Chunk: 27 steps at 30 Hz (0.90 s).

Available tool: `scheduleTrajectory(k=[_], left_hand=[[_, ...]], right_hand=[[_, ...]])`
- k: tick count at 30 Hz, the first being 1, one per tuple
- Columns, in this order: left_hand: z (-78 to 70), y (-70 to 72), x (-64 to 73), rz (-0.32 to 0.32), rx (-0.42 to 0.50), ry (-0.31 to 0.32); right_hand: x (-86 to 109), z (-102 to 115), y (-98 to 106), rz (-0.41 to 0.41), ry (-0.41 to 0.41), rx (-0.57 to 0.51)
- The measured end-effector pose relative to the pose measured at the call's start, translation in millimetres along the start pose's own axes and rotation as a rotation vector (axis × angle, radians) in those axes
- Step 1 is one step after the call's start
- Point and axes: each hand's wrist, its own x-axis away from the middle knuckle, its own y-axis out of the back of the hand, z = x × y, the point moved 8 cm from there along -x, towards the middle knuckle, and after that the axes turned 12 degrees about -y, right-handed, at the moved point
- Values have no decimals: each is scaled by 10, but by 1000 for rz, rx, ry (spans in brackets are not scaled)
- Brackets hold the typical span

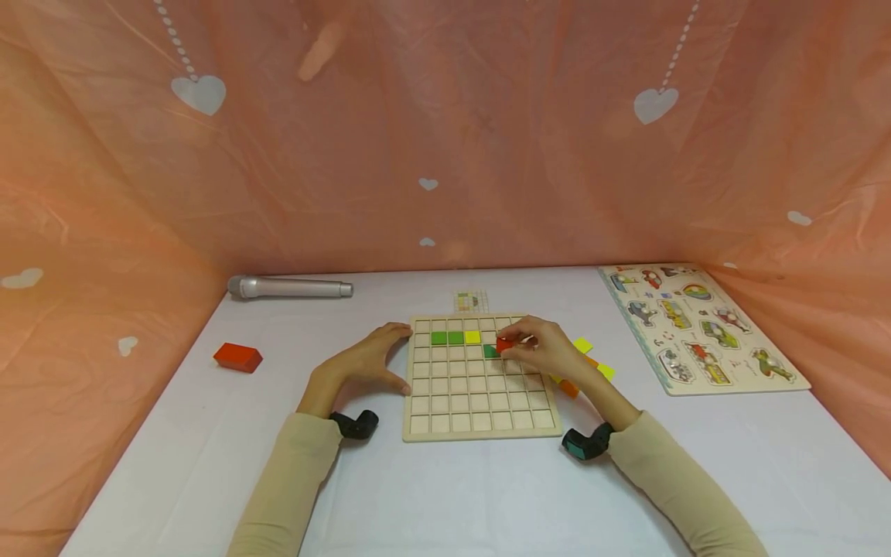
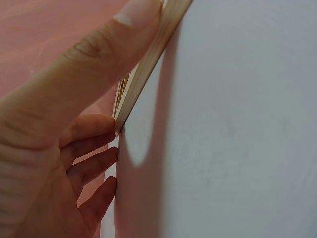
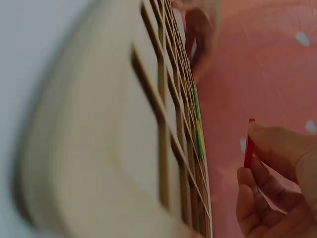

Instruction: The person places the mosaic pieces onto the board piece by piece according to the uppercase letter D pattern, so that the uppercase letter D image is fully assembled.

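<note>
Your white table (image 1: 473, 495) is walled in by a heart-printed peach curtain (image 1: 487, 131) across the frame's top. Your right hand (image 1: 546, 346) pinches a red tile (image 1: 503, 346) over the board (image 1: 459, 403), below centre; your left hand (image 1: 366, 357), thumb and fingers wide apart, touches the board's left edge. A mic (image 1: 295, 288) and block (image 1: 237, 357) lie left, a puzzle (image 1: 671, 336) right.

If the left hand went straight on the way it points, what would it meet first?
The wooden grid board, at its left edge, which the left hand seems to touch, though depth is unclear.
</note>
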Motion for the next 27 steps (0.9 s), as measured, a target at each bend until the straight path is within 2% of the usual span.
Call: scheduleTrajectory(k=[5, 8, 14, 22, 27], left_hand=[[-10, 5, 4, 0, 0, -1], [-18, 6, 6, 2, 3, 0], [-22, 11, 3, -2, 3, -1], [-25, 10, -6, -1, 1, -8], [-25, 9, -9, 0, -1, -12]], right_hand=[[0, -45, -153, 50, -109, -40], [8, -75, -221, 84, -122, -43], [5, -89, -277, 98, -68, -29], [-22, -101, -297, 77, -49, 27], [-9, -70, -293, 102, -16, 40]])
